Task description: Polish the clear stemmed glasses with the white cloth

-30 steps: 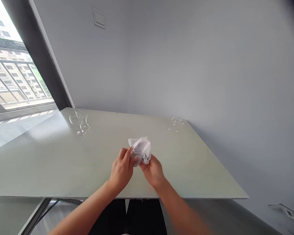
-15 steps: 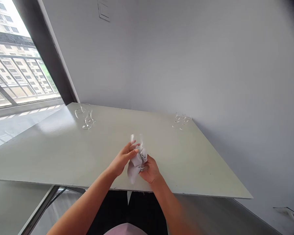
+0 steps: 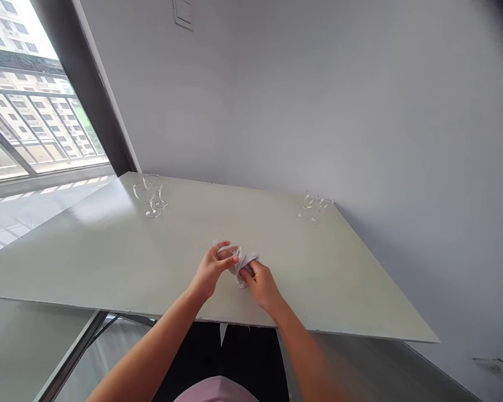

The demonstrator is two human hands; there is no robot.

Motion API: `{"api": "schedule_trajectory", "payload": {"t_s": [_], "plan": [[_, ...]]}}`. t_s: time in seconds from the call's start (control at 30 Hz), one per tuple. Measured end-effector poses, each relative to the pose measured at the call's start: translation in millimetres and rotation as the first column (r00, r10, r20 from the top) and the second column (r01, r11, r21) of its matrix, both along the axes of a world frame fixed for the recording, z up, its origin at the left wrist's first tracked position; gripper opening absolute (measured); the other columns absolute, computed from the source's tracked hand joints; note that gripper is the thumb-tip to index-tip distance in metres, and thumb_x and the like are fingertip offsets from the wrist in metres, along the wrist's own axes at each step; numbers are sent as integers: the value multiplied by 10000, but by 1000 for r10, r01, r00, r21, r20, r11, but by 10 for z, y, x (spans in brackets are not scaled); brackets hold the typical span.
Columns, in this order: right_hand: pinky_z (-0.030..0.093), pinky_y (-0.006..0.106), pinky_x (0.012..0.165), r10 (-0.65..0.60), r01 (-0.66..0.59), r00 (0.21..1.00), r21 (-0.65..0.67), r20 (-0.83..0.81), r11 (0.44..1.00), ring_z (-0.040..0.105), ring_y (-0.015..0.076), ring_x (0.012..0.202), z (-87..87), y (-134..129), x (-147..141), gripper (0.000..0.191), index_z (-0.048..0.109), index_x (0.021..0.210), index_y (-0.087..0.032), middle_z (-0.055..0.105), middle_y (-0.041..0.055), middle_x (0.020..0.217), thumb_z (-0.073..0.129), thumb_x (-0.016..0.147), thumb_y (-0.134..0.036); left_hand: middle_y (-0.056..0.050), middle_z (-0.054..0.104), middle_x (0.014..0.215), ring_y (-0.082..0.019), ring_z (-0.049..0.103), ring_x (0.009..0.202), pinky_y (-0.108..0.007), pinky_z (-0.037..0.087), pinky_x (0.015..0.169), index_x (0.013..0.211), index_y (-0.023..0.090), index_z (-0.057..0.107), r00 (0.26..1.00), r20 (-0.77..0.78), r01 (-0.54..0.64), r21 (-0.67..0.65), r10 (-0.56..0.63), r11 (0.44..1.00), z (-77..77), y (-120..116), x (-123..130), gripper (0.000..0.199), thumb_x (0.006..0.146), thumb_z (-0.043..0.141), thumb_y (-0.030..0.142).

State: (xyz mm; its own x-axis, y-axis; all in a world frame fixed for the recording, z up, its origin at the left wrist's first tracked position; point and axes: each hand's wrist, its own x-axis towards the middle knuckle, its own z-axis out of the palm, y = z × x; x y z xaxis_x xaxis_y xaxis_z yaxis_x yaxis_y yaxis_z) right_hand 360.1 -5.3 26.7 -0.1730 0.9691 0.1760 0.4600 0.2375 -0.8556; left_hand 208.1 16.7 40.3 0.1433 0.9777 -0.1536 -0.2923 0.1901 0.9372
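Near the front middle of the pale table, my left hand is closed round the bowl of a clear stemmed glass, which is tilted. A light grey cloth is wrapped about the lower part of that glass. My right hand pinches the cloth against the stem. The glass's foot is mostly hidden by the cloth and fingers.
Two stemmed glasses stand at the back left of the table. More small clear glasses are at the back right corner. Grey walls rise behind, and a window is at the left.
The glass has tipped over to the left. My right hand has turned from beneath the glass to its right side, and the hanging cloth is now bunched round the stem.
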Motion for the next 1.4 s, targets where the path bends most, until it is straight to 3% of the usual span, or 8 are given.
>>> {"api": "schedule_trajectory", "payload": {"t_s": [0.2,0.43,0.63,0.83,1.0,1.13,1.27,1.4], "plan": [[404,306,668,-307,195,929,434,205,880,546,190,755,-18,-64,105,197,593,949,-192,627,69,853,415,866,-210,-137,639,1034,-228,629,915,-374,470,841,1125,171,441,974,193,-94,-115,115,989,-75,60,-17,577,641,742,259],[389,373,777,104,-287,918,463,382,838,502,205,884,102,-181,133,263,636,1001,-314,577,36,1026,479,850,-166,-39,648,833,-142,634,719,-242,509,635,898,168,536,935,353,99,-220,-16,970,-21,96,-45,278,692,690,273],[406,280,611,218,-186,906,120,-362,975,477,158,750,171,-48,51,122,664,859,-279,526,20,867,648,739,-297,-26,639,771,-122,615,618,-240,512,581,854,167,544,873,488,177,-300,-9,937,86,38,-10,187,748,631,294],[407,223,523,-250,-282,395,-376,-884,883,479,97,609,-72,27,-315,276,600,853,-233,550,-18,743,731,638,-348,-33,650,922,-141,638,874,-280,491,832,987,212,469,861,502,-24,-130,87,991,65,87,-113,296,749,639,256],[380,224,481,-212,-228,684,-480,-698,847,465,105,555,-118,44,-200,258,608,809,-190,534,-23,664,713,644,-358,-52,650,934,-194,630,920,-398,444,890,1125,238,379,962,217,-193,117,165,974,63,310,-632,549,680,701,260],[435,298,665,-101,90,958,-56,-268,994,550,190,765,-46,197,321,249,638,887,-205,612,35,839,616,724,-392,-39,641,903,-181,629,866,-371,443,856,1159,253,394,867,-59,-455,312,495,834,20,619,-1337,680,583,754,262],[416,389,833,-157,87,971,347,180,934,541,245,991,-90,317,798,240,656,932,-252,602,65,1105,491,804,-372,-28,632,886,-164,615,802,-352,450,807,1172,263,418,735,-220,-550,362,642,753,-31,880,-1898,707,550,754,271],[436,429,788,-212,4,844,389,493,921,573,254,938,-248,376,994,292,680,902,-274,564,38,1218,410,848,-372,-24,629,844,-156,601,778,-337,445,784,1201,250,408,719,-254,-555,350,647,755,-71,1048,-2147,748,537,752,251]]}}
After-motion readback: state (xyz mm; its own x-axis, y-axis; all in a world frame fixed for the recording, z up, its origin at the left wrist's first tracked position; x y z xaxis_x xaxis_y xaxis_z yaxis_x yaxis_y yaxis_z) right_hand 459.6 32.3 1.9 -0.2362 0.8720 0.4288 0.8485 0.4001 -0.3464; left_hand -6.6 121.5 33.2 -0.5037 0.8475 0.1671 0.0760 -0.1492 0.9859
